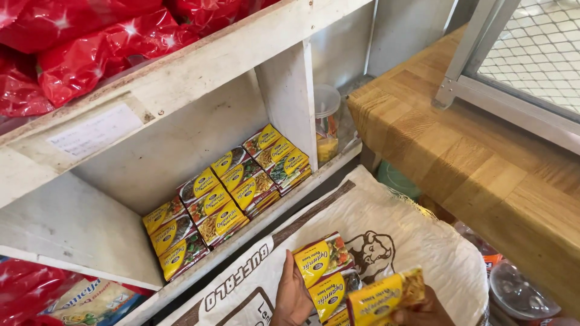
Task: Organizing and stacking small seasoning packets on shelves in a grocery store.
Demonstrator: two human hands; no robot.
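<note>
Hands (356,302) holding yellow noodle packets (329,274), matching packets (226,196) shelved

A white-painted wooden shelf unit (199,78), scuffed and worn along its edges, fills the left of the view, with an upright divider (289,96) splitting its lower shelf into compartments and a pale paper label (96,130) stuck to the front edge of the upper board. To the right stands a table (477,157) with a top of light wood blocks, and on it rests a grey metal frame (483,90) holding diamond-pattern wire mesh (541,48). Soft, even daylight falls across the wood and the pale wall (411,27) behind the shelf.
</note>
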